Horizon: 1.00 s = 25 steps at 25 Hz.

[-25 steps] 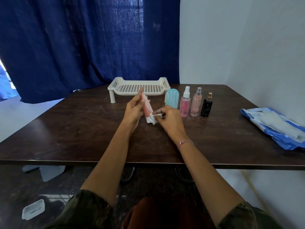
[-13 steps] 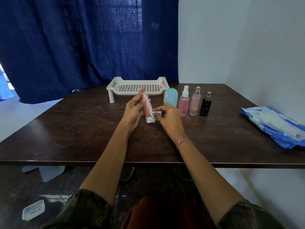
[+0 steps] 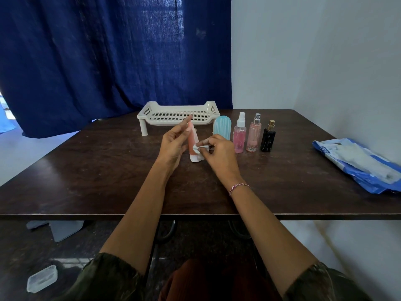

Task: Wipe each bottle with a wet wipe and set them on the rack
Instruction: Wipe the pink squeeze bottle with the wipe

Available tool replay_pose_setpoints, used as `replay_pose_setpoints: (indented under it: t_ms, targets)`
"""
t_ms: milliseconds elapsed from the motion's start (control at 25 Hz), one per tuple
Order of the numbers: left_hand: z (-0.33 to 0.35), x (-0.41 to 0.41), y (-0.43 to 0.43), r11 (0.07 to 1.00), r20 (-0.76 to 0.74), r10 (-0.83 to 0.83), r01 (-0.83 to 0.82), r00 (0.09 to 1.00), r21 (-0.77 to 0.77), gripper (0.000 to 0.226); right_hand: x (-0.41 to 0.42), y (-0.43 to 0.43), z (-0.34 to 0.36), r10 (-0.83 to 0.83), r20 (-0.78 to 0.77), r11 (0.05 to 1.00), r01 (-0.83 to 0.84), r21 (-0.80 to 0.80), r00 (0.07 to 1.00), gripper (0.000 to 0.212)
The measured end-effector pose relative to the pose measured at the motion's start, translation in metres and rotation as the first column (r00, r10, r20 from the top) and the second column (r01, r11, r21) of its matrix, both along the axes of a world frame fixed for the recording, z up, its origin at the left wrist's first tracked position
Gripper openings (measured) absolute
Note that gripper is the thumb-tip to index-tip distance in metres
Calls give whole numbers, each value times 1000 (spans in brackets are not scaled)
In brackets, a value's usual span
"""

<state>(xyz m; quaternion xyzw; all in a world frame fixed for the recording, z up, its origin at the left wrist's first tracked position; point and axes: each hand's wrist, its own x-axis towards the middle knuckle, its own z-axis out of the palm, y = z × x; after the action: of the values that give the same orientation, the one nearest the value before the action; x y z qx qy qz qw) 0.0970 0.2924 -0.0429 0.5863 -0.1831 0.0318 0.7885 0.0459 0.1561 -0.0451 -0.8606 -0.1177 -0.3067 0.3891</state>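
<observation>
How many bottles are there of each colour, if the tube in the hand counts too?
Pink: 3, tube, spray bottle, silver-capped bottle
Teal: 1, teal bottle
Black: 1, black bottle
Total: 5

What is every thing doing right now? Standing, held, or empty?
Pink squeeze tube with white cap: cap-down, left hand holds it.
White wet wipe: right hand pinches it against tube.
White plastic rack: empty.
Light blue ribbed bottle: standing.
Pink spray bottle: standing.
Pale pink glass bottle: standing.
Black gold-capped bottle: standing.
Blue wipe packet: lying flat.
</observation>
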Motion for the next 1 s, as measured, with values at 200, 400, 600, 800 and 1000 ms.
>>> replay_pose_setpoints:
  t_ms: [200, 400, 600, 800, 1000]
  targets:
    - [-1, 1, 2, 1000, 13, -14, 14, 1000, 14, 33, 1, 2, 0, 25, 58, 1000, -24, -11, 998, 15]
    - [3, -5, -1, 999, 9, -42, 42, 999, 10, 33, 1, 0, 2, -33, 113, 996, 24, 83, 993, 13]
    - [5, -7, -1, 998, 10, -57, 57, 998, 15, 35, -1, 2, 2, -7, 148, 997, -4, 73, 989, 14]
    - [7, -14, -4, 995, 24, -97, 97, 995, -1, 35, 0, 2, 3, -31, 172, 994, 13, 106, 985, 15]
    - [8, -13, -3, 993, 21, -120, 120, 993, 9, 35, 0, 1, 3, -31, 179, 991, 7, 134, 983, 14]
